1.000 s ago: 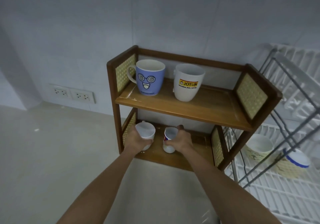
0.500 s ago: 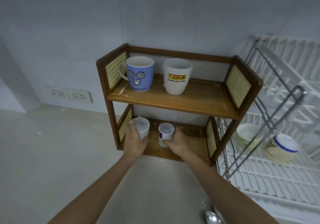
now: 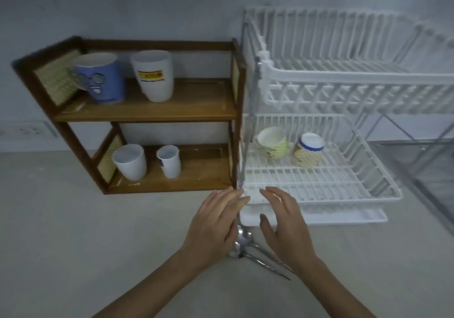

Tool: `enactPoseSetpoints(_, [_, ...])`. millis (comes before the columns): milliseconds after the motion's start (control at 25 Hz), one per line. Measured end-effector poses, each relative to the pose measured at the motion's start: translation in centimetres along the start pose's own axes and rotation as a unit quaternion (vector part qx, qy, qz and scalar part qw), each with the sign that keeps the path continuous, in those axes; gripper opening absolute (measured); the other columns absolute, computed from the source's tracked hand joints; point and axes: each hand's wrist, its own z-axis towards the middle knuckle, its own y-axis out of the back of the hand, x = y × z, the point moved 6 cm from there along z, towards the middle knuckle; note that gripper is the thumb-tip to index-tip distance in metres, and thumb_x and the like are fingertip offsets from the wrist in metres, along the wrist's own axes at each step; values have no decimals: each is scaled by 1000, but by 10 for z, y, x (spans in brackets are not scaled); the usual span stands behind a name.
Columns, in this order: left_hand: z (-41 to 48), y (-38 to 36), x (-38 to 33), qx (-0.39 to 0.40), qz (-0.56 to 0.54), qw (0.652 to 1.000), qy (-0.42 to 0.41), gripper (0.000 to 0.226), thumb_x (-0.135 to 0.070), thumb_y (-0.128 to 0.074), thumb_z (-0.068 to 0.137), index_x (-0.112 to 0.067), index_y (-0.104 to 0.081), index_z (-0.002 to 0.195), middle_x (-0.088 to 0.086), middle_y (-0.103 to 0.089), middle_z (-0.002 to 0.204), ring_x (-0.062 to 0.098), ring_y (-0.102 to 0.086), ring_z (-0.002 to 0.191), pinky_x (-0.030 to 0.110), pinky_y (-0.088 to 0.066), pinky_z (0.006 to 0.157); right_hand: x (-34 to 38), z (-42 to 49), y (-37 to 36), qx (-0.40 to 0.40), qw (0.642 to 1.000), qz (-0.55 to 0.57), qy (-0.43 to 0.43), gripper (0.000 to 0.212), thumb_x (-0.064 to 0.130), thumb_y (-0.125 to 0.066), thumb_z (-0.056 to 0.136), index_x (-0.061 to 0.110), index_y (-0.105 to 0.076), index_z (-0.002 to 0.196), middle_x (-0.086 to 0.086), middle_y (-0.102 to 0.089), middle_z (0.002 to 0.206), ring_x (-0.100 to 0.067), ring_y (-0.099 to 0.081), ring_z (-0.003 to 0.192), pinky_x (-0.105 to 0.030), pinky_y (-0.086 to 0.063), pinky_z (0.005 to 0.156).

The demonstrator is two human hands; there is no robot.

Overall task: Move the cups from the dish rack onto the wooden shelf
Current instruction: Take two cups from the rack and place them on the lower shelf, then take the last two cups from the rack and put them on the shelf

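**Kid:** Cups, where are they all?

**Me:** From my head camera, four stand on the wooden shelf (image 3: 147, 111) at ten o'clock. Up top is a blue cup (image 3: 102, 79) with a funny face, and a tall white cup (image 3: 154, 75) with a yellow label is just beside it. On the bottom board are a plain white cup (image 3: 130, 161) and a small white cup (image 3: 169, 161), near each other but not touching.

**Kid:** Any left in the rack?

**Me:** Two. The white dish rack (image 3: 319, 190) is at one o'clock, right next to the shelf. On its lower level a yellow cup (image 3: 272, 142) lies tipped on its side, mouth toward me. Another yellow cup (image 3: 308, 153) with a blue ring stands upside down beside it.

**Kid:** What are your hands doing?

**Me:** My left hand (image 3: 213, 229) and right hand (image 3: 282, 224) float side by side by the rack's front corner. My fingers are spread and loose. They hold nothing.

**Kid:** What's shiny under them?

**Me:** Spoons (image 3: 245, 244) lying on the counter (image 3: 73, 231), between my wrists.
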Motion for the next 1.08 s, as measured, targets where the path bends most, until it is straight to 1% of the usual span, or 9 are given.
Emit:
enactPoseSetpoints(80, [21, -21, -25, 17, -11, 1000, -17, 50, 1, -60, 77, -9, -59, 125, 9, -58, 131, 24, -50, 126, 40, -37, 108, -34, 4, 20, 3, 998, -58, -7, 55, 2, -74, 74, 3, -58, 127, -19, -55, 133, -36, -54, 120, -45, -46, 99])
enactPoseSetpoints(200, [62, -55, -46, 54, -13, 998, 2, 56, -2, -59, 78, -10, -53, 132, 9, -52, 138, 26, -45, 130, 44, -36, 109, -87, 23, 48, 14, 992, -126, -29, 61, 12, -73, 80, 1, -50, 135, -24, -44, 144, -42, -42, 132, -53, -41, 104])
enactPoseSetpoints(360, [115, -100, -42, 133, 49, 988, 61, 60, -19, -52, 89, -15, -32, 146, 10, -31, 153, 27, -26, 141, 44, -21, 116, -148, 59, 67, 53, 980, -177, -70, 68, 26, -61, 90, 9, -30, 148, -16, -22, 158, -35, -19, 145, -50, -27, 114])
enactPoseSetpoints(560, [173, -139, -11, 200, 203, 954, 96, 66, -28, -50, 91, -16, -21, 148, 10, -15, 159, 30, -12, 145, 48, -12, 117, -177, 105, 61, 123, 965, -232, -23, 71, 26, -60, 89, 11, -24, 149, -13, -16, 159, -32, -15, 146, -49, -30, 112])
enactPoseSetpoints(680, [200, -152, 9, 230, 292, 925, 86, 73, -21, -54, 88, -19, -14, 150, 8, -6, 160, 29, -5, 146, 48, -9, 116, -180, 131, 45, 204, 924, -322, 37, 76, 15, -59, 87, 19, -17, 150, -5, 0, 162, -27, 0, 148, -51, -21, 116])
enactPoseSetpoints(760, [212, -158, 25, 254, 336, 902, 89, 85, -22, -61, 86, -20, -5, 151, 10, -4, 160, 31, -4, 146, 49, -12, 116, -181, 144, 32, 239, 849, -454, 127, 72, 15, -57, 91, 21, -16, 150, -4, 6, 162, -28, 5, 148, -55, -13, 116])
enactPoseSetpoints(880, [223, -163, 58, 306, 253, 897, 195, 101, -47, -63, 83, -23, 8, 150, 11, 6, 160, 31, 2, 146, 48, -11, 117, -187, 151, 7, 253, 722, -603, 226, 67, 28, -60, 92, 27, -24, 149, -5, -4, 162, -30, -1, 148, -59, -4, 117])
enactPoseSetpoints(1000, [229, -171, 81, 279, 62, 894, 345, 108, -59, -63, 79, -18, 8, 150, 16, 2, 159, 35, -7, 145, 45, -19, 114, -187, 159, 3, 186, 735, -614, 218, 50, 42, -67, 84, 46, -50, 130, 15, -43, 147, -12, -27, 143, -47, -15, 118])
enactPoseSetpoints(1080, [225, -181, 88, 241, 0, 894, 378, 104, -56, -63, 80, -14, 1, 150, 17, -11, 158, 34, -22, 142, 44, -29, 112, -193, 160, -7, 224, 750, -587, 209, 48, 36, -80, 70, 45, -63, 114, 15, -55, 135, -17, -46, 132, -43, -44, 104])
